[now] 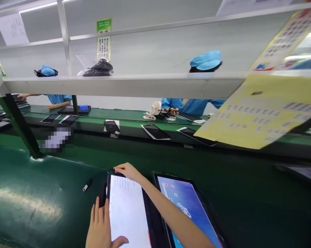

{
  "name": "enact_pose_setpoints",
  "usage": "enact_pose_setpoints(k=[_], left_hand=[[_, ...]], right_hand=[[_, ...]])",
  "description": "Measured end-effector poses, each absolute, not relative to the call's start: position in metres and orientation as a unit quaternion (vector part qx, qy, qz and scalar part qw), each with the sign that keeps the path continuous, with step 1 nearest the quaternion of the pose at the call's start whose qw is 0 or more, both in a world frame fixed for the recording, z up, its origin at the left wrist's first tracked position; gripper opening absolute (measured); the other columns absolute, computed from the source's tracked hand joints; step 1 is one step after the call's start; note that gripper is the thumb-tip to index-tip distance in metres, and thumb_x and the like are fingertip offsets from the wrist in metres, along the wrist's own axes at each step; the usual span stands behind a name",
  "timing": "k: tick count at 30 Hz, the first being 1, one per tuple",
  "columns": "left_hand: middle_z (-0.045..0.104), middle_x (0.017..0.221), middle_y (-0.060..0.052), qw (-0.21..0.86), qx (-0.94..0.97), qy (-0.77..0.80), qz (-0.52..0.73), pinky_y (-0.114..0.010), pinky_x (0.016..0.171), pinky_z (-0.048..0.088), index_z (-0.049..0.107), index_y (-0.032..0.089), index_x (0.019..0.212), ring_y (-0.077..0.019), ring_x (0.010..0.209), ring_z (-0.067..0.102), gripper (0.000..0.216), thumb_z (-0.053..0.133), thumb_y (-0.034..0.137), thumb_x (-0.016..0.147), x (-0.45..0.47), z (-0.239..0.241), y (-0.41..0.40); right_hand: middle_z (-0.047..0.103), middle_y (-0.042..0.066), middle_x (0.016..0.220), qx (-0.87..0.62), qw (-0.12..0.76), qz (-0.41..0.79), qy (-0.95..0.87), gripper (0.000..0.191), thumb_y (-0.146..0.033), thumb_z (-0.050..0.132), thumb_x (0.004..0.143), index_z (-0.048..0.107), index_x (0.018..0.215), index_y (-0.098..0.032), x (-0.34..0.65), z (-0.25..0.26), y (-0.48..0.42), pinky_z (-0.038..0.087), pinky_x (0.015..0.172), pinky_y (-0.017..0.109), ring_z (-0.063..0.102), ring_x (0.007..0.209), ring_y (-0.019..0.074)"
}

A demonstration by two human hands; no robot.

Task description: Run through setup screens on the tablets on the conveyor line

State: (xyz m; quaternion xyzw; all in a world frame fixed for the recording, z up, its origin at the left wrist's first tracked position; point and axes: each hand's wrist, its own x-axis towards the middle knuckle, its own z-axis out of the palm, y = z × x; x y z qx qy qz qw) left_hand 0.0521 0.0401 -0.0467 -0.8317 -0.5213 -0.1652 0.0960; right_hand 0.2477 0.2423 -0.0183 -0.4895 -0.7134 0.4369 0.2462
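A tablet with a white screen (pixel 128 213) lies on the green bench in front of me. My left hand (pixel 101 225) rests flat along its left edge, fingers stretched forward and thumb lying on the screen's lower part. My right hand (pixel 128 170) reaches across to the tablet's far top edge, fingers curled over that corner. My right forearm crosses a second tablet (pixel 186 206) with a lit blue screen, which lies just to the right. A cable with a small plug (pixel 86 187) trails on the mat left of the white tablet.
A green conveyor (pixel 134 129) beyond the bench carries several dark tablets (pixel 155 132). Across it sit two people in blue, one in a blue cap (pixel 205 60), beside a small white fan (pixel 155 109). A grey shelf (pixel 124 84) and a yellow sheet (pixel 261 113) hang overhead.
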Motion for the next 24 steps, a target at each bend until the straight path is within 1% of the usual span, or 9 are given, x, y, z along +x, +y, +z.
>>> enact_pose_setpoints(k=[2,4,7,11,14,18,20,22,24], left_hand=[[0.059,0.122,-0.021,0.080,-0.831,-0.528,-0.158,-0.058,0.096,0.040,-0.006,0.007,0.146,-0.0463,0.127,0.038,0.108,0.040,0.075,0.076,0.053,-0.049,0.039],[0.057,0.124,-0.022,0.063,-0.829,-0.533,-0.154,-0.060,0.097,0.037,0.004,0.006,0.147,-0.0470,0.129,0.035,0.107,0.039,0.076,0.074,0.054,-0.052,0.039],[0.058,0.123,-0.021,0.060,-0.826,-0.536,-0.162,-0.064,0.096,0.036,0.014,0.009,0.147,-0.0483,0.128,0.034,0.106,0.041,0.079,0.072,0.057,-0.055,0.041],[0.060,0.121,-0.018,0.088,-0.824,-0.533,-0.173,-0.065,0.095,0.034,0.019,0.015,0.147,-0.0478,0.127,0.036,0.101,0.043,0.078,0.071,0.057,-0.055,0.044],[0.057,0.126,-0.018,0.105,-0.835,-0.512,-0.170,-0.063,0.098,0.031,0.015,0.013,0.147,-0.0474,0.128,0.035,0.102,0.045,0.076,0.072,0.050,-0.055,0.039],[0.047,0.140,-0.013,0.160,-0.858,-0.466,-0.146,-0.055,0.103,0.030,0.015,0.015,0.148,-0.0410,0.128,0.039,0.088,0.056,0.052,0.079,0.037,-0.072,0.022],[0.044,0.142,-0.012,0.138,-0.852,-0.488,-0.131,-0.053,0.102,0.033,0.015,0.016,0.148,-0.0397,0.131,0.036,0.096,0.066,0.048,0.072,0.034,-0.085,0.015],[0.043,0.143,-0.013,0.080,-0.837,-0.527,-0.124,-0.055,0.101,0.036,0.014,0.016,0.148,-0.0412,0.134,0.030,0.112,0.075,0.048,0.059,0.036,-0.095,0.011],[0.042,0.144,-0.012,0.020,-0.820,-0.562,-0.112,-0.055,0.103,0.036,0.016,0.017,0.147,-0.0401,0.137,0.024,0.116,0.079,0.040,0.053,0.040,-0.099,0.010]], right_hand=[[0.062,0.004,0.091,-0.493,0.251,0.431,-0.713,0.021,-0.032,0.058,0.097,0.064,0.092,-0.012,0.248,-0.021,0.240,0.051,0.078,0.035,0.061,0.082,0.0189],[0.061,0.004,0.093,-0.498,0.257,0.425,-0.711,0.024,-0.035,0.057,0.097,0.063,0.094,-0.012,0.248,-0.023,0.238,0.052,0.076,0.034,0.060,0.081,0.0188],[0.060,0.004,0.093,-0.503,0.272,0.416,-0.707,0.025,-0.036,0.056,0.098,0.062,0.096,-0.012,0.247,-0.027,0.236,0.052,0.075,0.033,0.060,0.081,0.0182],[0.058,0.002,0.082,-0.516,0.288,0.400,-0.700,0.028,-0.037,0.052,0.100,0.060,0.090,-0.011,0.247,-0.031,0.235,0.051,0.071,0.032,0.058,0.073,0.0159],[0.055,0.000,0.074,-0.526,0.293,0.385,-0.699,0.033,-0.039,0.051,0.100,0.059,0.084,-0.012,0.249,-0.031,0.235,0.050,0.066,0.029,0.056,0.065,0.0143],[0.055,0.000,0.074,-0.527,0.298,0.373,-0.703,0.034,-0.040,0.051,0.100,0.059,0.083,-0.012,0.251,-0.031,0.236,0.049,0.067,0.029,0.056,0.066,0.0147],[0.054,0.000,0.074,-0.527,0.299,0.373,-0.703,0.034,-0.041,0.051,0.100,0.058,0.082,-0.012,0.252,-0.030,0.237,0.049,0.066,0.029,0.055,0.066,0.0146],[0.055,0.000,0.075,-0.527,0.298,0.375,-0.702,0.034,-0.041,0.051,0.100,0.058,0.083,-0.012,0.252,-0.030,0.237,0.049,0.066,0.029,0.055,0.066,0.0146],[0.056,0.001,0.077,-0.524,0.295,0.381,-0.703,0.033,-0.041,0.052,0.099,0.058,0.083,-0.012,0.253,-0.029,0.237,0.049,0.066,0.029,0.056,0.067,0.0148]])
